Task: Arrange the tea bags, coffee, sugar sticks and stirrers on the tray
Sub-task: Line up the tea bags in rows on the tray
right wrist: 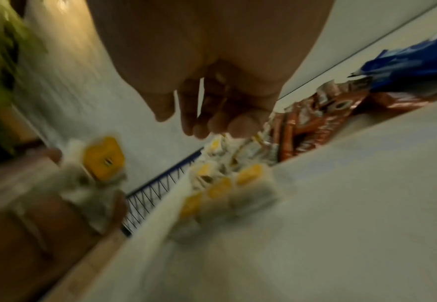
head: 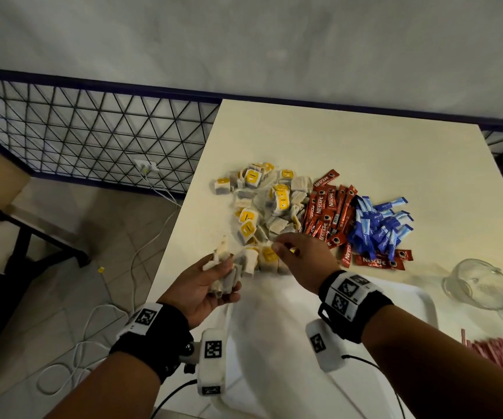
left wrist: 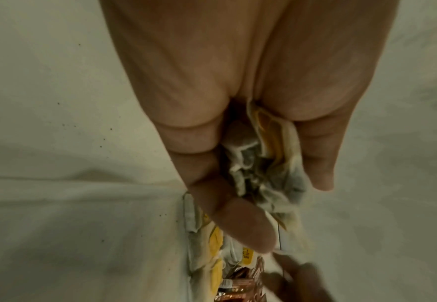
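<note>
While left hand (head: 206, 287) cups a tea-bag bunch (head: 224, 273), long axis upright, right hand (head: 300, 258) pinches a yellow tag (head: 294, 251).

We see a pale plaster wall (head: 244, 40) across the top of the frame, with a dark blue wire-mesh fence (head: 92, 128) below it at left. Tiled floor (head: 71, 285) at lower left carries white cables (head: 141, 255); a cream table (head: 365, 155) fills the right.

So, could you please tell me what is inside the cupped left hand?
The left hand holds a bunch of tea bags, one showing a yellow tag; the fingers cover how many there are.
</note>
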Action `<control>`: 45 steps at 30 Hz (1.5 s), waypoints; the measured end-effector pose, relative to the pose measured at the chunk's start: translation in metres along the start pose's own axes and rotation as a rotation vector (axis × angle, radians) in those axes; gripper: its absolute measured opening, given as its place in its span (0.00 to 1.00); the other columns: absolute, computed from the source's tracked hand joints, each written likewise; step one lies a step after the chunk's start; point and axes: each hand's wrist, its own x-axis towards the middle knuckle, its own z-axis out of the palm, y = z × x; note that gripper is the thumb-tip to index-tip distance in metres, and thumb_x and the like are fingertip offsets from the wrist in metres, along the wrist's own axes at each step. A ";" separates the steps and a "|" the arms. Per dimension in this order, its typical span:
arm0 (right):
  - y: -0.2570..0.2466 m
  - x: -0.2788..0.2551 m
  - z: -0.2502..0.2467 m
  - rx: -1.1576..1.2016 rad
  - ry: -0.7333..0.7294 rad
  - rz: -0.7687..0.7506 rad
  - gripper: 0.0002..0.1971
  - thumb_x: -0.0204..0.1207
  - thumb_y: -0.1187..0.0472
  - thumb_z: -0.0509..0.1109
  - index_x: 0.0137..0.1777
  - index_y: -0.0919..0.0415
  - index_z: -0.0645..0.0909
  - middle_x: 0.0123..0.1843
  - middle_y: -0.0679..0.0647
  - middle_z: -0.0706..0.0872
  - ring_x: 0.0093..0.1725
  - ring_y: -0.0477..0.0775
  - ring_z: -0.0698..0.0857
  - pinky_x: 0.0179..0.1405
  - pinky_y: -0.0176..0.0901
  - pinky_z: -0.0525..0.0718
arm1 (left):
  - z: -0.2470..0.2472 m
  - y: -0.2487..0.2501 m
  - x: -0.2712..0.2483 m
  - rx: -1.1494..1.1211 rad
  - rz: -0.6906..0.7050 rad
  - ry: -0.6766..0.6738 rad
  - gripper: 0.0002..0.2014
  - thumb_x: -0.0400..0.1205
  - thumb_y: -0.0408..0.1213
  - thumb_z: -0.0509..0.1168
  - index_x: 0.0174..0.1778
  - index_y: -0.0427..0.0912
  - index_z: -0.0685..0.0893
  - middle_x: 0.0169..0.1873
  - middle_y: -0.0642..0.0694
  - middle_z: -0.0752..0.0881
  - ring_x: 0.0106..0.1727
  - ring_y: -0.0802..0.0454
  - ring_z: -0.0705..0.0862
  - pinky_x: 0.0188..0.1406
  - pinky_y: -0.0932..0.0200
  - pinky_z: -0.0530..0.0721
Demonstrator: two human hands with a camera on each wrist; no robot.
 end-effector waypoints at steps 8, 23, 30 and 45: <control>-0.017 -0.010 -0.021 0.234 -0.193 -0.184 0.26 0.73 0.70 0.70 0.54 0.33 0.78 0.54 0.41 0.81 0.40 0.35 0.79 0.41 0.26 0.79 | 0.021 0.003 -0.003 -0.012 -0.023 -0.068 0.11 0.73 0.36 0.67 0.49 0.38 0.82 0.37 0.37 0.82 0.30 0.44 0.82 0.24 0.57 0.82; -0.001 -0.009 -0.036 0.190 -0.088 0.009 0.06 0.78 0.62 0.70 0.51 0.53 0.87 0.42 0.45 0.88 0.38 0.44 0.87 0.43 0.36 0.84 | 0.019 -0.004 0.001 -0.079 -0.046 0.025 0.11 0.71 0.38 0.67 0.48 0.38 0.81 0.30 0.40 0.84 0.27 0.46 0.83 0.25 0.58 0.85; 0.013 -0.001 -0.038 -0.070 -0.036 -0.072 0.09 0.77 0.54 0.71 0.54 0.55 0.88 0.48 0.45 0.83 0.48 0.43 0.78 0.53 0.38 0.76 | 0.008 -0.006 -0.003 -0.043 -0.031 0.045 0.11 0.73 0.38 0.66 0.48 0.38 0.82 0.32 0.40 0.85 0.28 0.47 0.82 0.24 0.57 0.84; 0.033 0.000 -0.001 -0.082 -0.233 0.134 0.08 0.81 0.55 0.65 0.53 0.55 0.84 0.40 0.50 0.86 0.38 0.48 0.85 0.37 0.37 0.79 | -0.003 -0.008 -0.001 -0.054 -0.046 0.061 0.12 0.72 0.36 0.68 0.49 0.37 0.81 0.33 0.39 0.82 0.28 0.45 0.81 0.23 0.56 0.82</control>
